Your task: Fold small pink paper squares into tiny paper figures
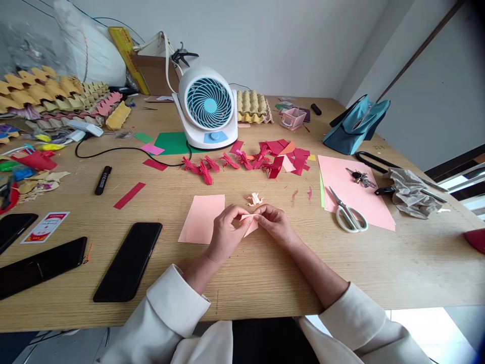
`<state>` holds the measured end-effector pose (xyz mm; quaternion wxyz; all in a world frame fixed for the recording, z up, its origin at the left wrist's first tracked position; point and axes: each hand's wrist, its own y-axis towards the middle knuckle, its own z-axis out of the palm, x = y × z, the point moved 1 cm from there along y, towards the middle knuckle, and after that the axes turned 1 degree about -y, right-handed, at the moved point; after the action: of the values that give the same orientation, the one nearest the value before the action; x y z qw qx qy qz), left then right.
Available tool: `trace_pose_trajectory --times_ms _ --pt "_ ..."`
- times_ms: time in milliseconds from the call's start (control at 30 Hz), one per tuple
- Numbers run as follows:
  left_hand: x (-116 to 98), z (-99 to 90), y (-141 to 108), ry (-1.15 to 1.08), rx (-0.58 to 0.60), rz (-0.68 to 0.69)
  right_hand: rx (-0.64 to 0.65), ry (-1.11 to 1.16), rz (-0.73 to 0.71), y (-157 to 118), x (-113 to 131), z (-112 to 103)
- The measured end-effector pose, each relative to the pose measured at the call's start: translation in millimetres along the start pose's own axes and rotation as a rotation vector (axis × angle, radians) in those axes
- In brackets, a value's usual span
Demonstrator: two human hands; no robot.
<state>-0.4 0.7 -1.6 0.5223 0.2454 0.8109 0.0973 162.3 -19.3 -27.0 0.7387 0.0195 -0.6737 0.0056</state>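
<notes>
Wood-grained desk (413,263) beneath a pale wall (288,45); near its front edge, a person's two bare hands meet over a small folded piece of pale pink paper (251,229); the left hand (227,230) pinches it between thumb and fingers, barely parted, and the right hand (279,226) pinches its other end likewise; whether its lower edge touches the desk, I cannot tell from where I stand. It looks nearly weightless, thin, slightly stiff, easily creased or torn; a light fingertip grip along the folded edges should suit it; squeezing harder might crush it. Just beyond lies a crinkled pale figure (255,199); next to the left hand, flat pink sheets (200,220); farther out, red paper figures (205,173), scissors (344,208) and a white fan (209,136).
</notes>
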Motion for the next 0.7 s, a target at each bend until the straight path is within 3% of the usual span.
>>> trace_pose_trajectory --times_ms 400,700 --pt "5.0 4.5 -3.3 0.255 0.056 0.384 -0.015 -0.003 -0.054 1.6 -3.0 -2.6" --pt "2.8 5.1 -3.4 0.329 0.089 0.474 -0.019 0.038 -0.013 0.5 0.2 -2.1"
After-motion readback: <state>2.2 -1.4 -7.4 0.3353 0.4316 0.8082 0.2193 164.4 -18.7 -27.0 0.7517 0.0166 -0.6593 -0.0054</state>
